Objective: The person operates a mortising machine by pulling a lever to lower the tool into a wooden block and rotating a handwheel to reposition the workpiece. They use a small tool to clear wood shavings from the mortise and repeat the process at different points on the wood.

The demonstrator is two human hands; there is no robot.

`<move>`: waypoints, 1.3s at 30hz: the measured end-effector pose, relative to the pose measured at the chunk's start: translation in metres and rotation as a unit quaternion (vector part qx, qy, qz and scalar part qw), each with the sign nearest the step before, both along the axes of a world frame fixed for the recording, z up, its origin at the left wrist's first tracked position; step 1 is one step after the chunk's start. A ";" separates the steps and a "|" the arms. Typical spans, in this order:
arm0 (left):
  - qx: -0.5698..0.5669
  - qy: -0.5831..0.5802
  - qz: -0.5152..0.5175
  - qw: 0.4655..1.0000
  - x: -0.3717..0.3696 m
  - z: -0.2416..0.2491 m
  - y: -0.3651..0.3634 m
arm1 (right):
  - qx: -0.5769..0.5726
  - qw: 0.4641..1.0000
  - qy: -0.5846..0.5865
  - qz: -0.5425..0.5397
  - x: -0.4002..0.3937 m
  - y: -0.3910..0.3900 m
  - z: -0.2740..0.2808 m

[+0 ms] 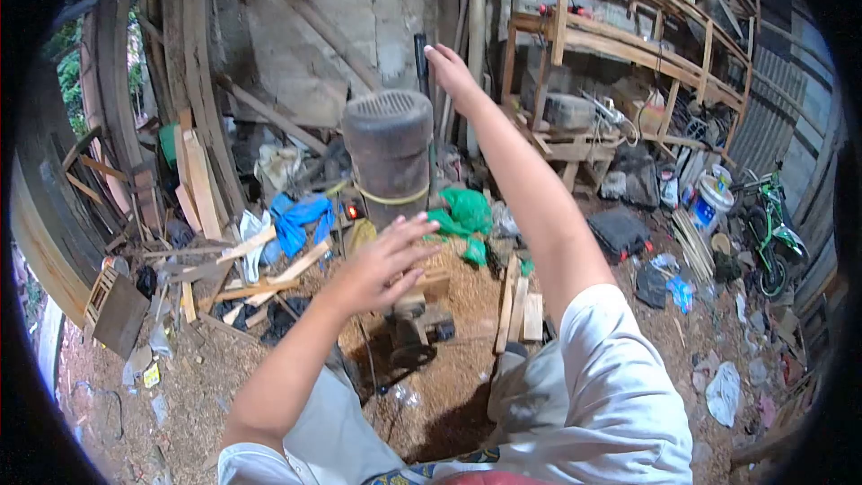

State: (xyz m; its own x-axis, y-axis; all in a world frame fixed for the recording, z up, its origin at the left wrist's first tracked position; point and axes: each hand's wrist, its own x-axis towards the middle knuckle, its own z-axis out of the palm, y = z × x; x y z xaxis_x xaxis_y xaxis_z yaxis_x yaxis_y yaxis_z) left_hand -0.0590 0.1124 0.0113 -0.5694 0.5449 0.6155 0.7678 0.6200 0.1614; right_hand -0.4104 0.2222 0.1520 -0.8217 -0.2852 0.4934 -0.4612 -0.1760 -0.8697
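Note:
A large machine with a dark, vented cylindrical motor housing [388,148] stands upright in front of me, a yellow band round its lower part. My right hand [447,70] reaches up beside the housing, its fingers at the top of a black lever handle [421,67]. In front of the housing's lower part is my left hand [384,262], palm down with fingers spread, holding nothing. A wooden piece [435,282] shows just beyond that hand, partly hidden. Below it sits a dark metal part with a round wheel [411,341].
Wood scraps [260,287] and a blue bag [301,223] lie left of the machine. Green plastic [467,216] and short planks [516,310] are to its right. Farther right are a wooden rack [628,40], a white bucket [710,200] and a green bicycle [770,233]. Sawdust covers the ground.

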 end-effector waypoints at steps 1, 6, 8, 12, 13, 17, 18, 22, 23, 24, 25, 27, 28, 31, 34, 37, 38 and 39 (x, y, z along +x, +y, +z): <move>0.010 0.005 -0.001 1.000 0.000 0.000 0.001 | -0.040 0.998 -0.047 0.019 -0.003 -0.010 0.006; 0.029 0.038 0.005 0.999 0.003 0.003 0.002 | -0.087 0.995 -0.026 0.048 -0.019 -0.032 0.026; 0.045 0.048 0.009 0.998 0.004 0.004 0.001 | -0.111 0.994 0.004 0.003 -0.002 -0.030 0.024; 0.057 0.069 0.032 0.995 0.007 0.004 -0.002 | -0.141 0.988 0.061 -0.013 0.004 -0.025 0.019; 0.058 0.067 0.033 0.996 0.008 0.003 -0.001 | -0.147 0.987 0.044 0.036 0.013 -0.021 0.022; 0.066 0.073 0.050 0.994 0.013 0.000 0.000 | -0.109 0.992 -0.021 0.058 0.004 -0.021 0.051; 0.068 0.075 0.057 0.993 0.015 0.000 0.001 | -0.104 0.988 -0.084 0.082 0.003 -0.023 0.056; 0.075 0.090 0.079 0.990 0.020 -0.001 0.000 | -0.073 0.948 -0.186 0.246 0.010 -0.005 0.066; 0.077 0.089 0.077 0.990 0.020 -0.001 -0.002 | -0.055 0.929 -0.186 0.315 0.014 0.002 0.066; 0.080 0.096 0.086 0.988 0.019 -0.001 -0.003 | -0.037 0.933 -0.161 0.321 0.006 0.006 0.062; 0.083 0.103 0.095 0.987 0.018 -0.003 -0.003 | -0.066 0.940 -0.149 0.299 0.011 0.004 0.058; 0.092 0.118 0.104 0.983 0.016 -0.004 0.000 | -0.098 0.962 -0.123 0.224 0.025 -0.001 0.054; 0.099 0.122 0.110 0.981 0.015 -0.006 -0.001 | -0.121 0.965 -0.122 0.197 0.030 -0.005 0.053; 0.101 0.160 0.114 0.975 0.014 -0.003 -0.001 | -0.140 0.972 -0.090 0.164 0.042 -0.005 0.051; 0.100 0.161 0.109 0.976 0.017 -0.001 0.001 | -0.160 0.974 -0.068 0.147 0.048 -0.007 0.052; 0.093 0.160 0.099 0.978 0.017 0.004 0.003 | -0.174 0.975 -0.033 0.136 0.065 0.008 0.032; 0.097 0.162 0.095 0.977 0.016 0.005 0.004 | -0.189 0.972 -0.009 0.137 0.086 0.019 0.019; 0.104 0.159 0.094 0.977 0.016 0.005 0.006 | -0.201 0.969 0.015 0.139 0.104 0.030 0.011</move>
